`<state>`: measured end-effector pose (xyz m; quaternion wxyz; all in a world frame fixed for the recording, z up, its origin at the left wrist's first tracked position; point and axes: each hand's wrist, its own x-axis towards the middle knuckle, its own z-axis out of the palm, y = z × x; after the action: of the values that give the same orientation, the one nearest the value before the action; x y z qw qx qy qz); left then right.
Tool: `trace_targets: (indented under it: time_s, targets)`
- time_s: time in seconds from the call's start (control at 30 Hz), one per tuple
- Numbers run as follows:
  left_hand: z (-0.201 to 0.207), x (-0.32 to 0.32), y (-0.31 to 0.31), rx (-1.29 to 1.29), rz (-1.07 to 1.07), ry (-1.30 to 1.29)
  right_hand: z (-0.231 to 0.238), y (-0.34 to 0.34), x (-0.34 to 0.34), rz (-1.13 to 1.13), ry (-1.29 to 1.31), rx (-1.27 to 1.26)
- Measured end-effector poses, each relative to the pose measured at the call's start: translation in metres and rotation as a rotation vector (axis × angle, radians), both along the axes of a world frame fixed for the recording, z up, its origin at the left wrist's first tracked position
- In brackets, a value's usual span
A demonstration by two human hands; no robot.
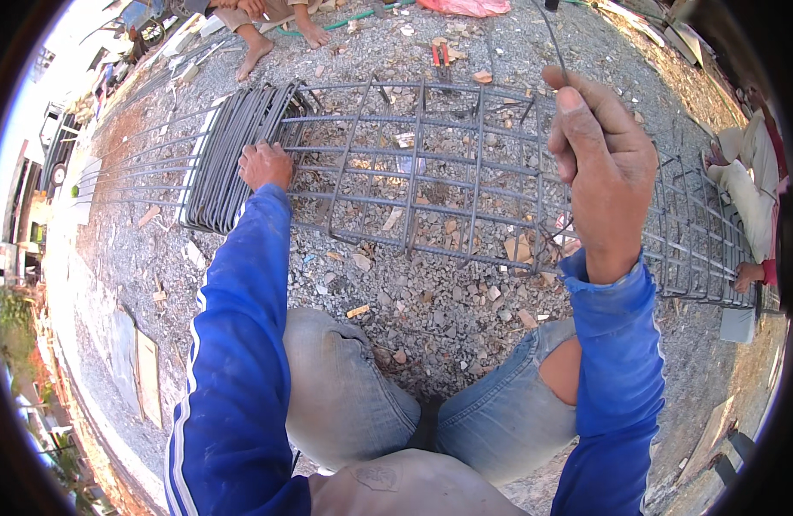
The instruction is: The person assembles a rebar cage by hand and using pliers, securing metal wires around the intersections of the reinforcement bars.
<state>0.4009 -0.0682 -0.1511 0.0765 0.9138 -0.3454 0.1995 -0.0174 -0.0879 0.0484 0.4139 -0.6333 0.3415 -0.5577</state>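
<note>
A long cage of steel reinforcing bars (478, 161) lies across the gravel before my knees, with square stirrups spaced along it. Toward its left part, many stirrups (233, 142) are bunched tightly together around the long bars. My left hand (266, 166) rests at the right edge of this bunch, its fingers curled over a stirrup. Raised above the cage on the right is my right hand (605, 163), closed in a pinch between thumb and forefinger. A thin dark tie wire (551, 39) sticks up from that pinch.
Pincers with red handles (440, 56) lie beyond the cage. A green hose (345, 21) and red plastic sheet (465, 7) are farther off. One barefoot person (257, 43) sits at the far left; another person's hand (747, 275) touches the cage's right end. Rubble litters the gravel.
</note>
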Motion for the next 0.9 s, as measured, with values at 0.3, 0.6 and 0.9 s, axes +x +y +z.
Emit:
trace_targets:
  time_s: [0.3,0.6,0.9]
  targets:
    - [0.003,0.0,0.007,0.023,-0.112,0.127,-0.001,-0.001,0.005,-0.005,0.024,0.035]
    - [-0.015,0.0,0.005,-0.029,-0.036,0.024,-0.002,0.0,0.002,-0.021,0.014,-0.014]
    - [0.008,0.028,0.007,-0.031,-0.054,0.287,0.001,0.0,0.004,-0.003,0.048,-0.069]
